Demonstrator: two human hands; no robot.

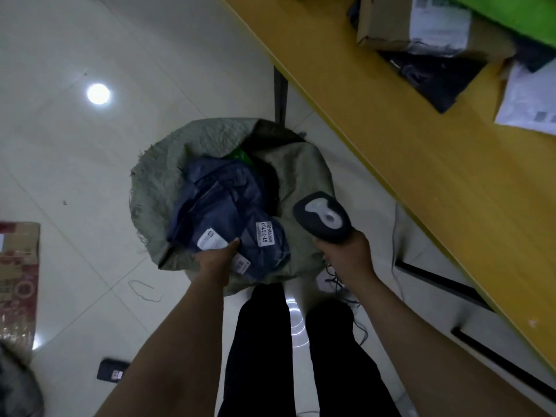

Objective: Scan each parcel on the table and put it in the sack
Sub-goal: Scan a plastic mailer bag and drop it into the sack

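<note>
Left hand gripped the near edge of a dark blue poly-bag parcel, thumb on top beside a white label. Fingers were hidden under the plastic, probably curled round the edge. The parcel lay in the open mouth of the grey-green woven sack, reaching forward from the left hand. A second label, just right of the thumb, was printed with 67-7-3703.

Right hand was closed round the grip of a dark handheld barcode scanner. The scanner head pointed forward and slightly left, over the sack's right side, with a pale grey panel on its top. The two hands were apart, both over the near side of the sack, which stood on the pale tiled floor directly ahead of both.

Deeper in the sack, beyond the blue parcel, showed a bit of a green parcel.

The yellow bench ran to the right of the right hand. At its far end lay a cardboard box, a black poly bag, a white mailer and a green package, all well away from both hands.

Far left of the left hand stood a printed carton on the floor. A small dark device lay behind and left of that hand.
</note>
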